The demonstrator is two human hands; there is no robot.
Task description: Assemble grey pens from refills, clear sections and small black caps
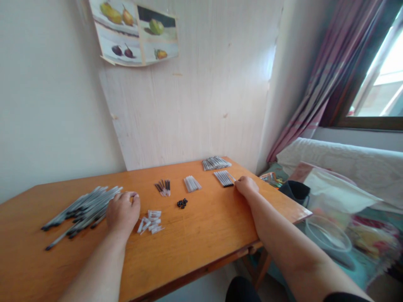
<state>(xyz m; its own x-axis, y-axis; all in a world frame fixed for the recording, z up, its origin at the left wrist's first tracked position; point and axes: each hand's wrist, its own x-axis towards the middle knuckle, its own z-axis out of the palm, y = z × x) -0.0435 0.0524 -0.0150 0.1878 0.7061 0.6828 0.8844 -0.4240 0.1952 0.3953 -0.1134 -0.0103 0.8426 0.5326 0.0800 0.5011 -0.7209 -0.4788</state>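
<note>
My right hand (247,186) reaches to the far right of the table, its fingers closed at the lower end of the last clear pen (231,176) beside a neat row of clear pens with black ends (223,179). At the left, my left hand (123,212) rests by a loose pile of clear pens with black tips (85,207). Its fingers are curled, and whatever they hold is hidden. Small clear plastic pieces (154,221) lie just right of this hand.
Dark-filled refills (163,187), whitish tubes (192,183) and small black caps (181,203) lie mid-table. Another stack of pens (216,162) sits at the back edge. Beyond the table's right edge are a clear plastic tub (327,235) and a black container (294,192).
</note>
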